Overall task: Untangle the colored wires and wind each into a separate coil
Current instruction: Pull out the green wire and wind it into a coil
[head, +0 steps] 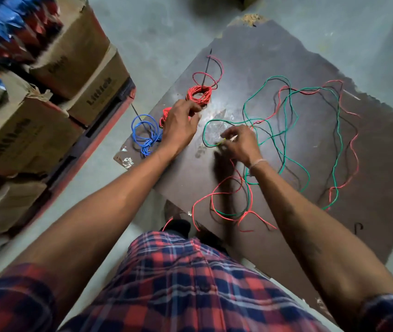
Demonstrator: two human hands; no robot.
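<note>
On a dark brown board [286, 56] lies a loose tangle of green wire [336, 130], red wire [352, 144] and thin black wire [291, 109]. A wound red coil [199, 93] with a black cable tie through it sits at the board's far left. A second small red coil [164, 115] lies under my left hand [181, 125], whose fingers curl down onto it. A blue coil [145, 134] lies at the board's left edge. My right hand [239, 142] pinches a wire end at the near loop of the green wire.
Stacked cardboard boxes [47, 97] on a red pallet stand to the left on the grey floor. Blue and red packets [11, 22] lie on top of them. Red wire ends hang over the board's near edge by my checked shirt [190, 283].
</note>
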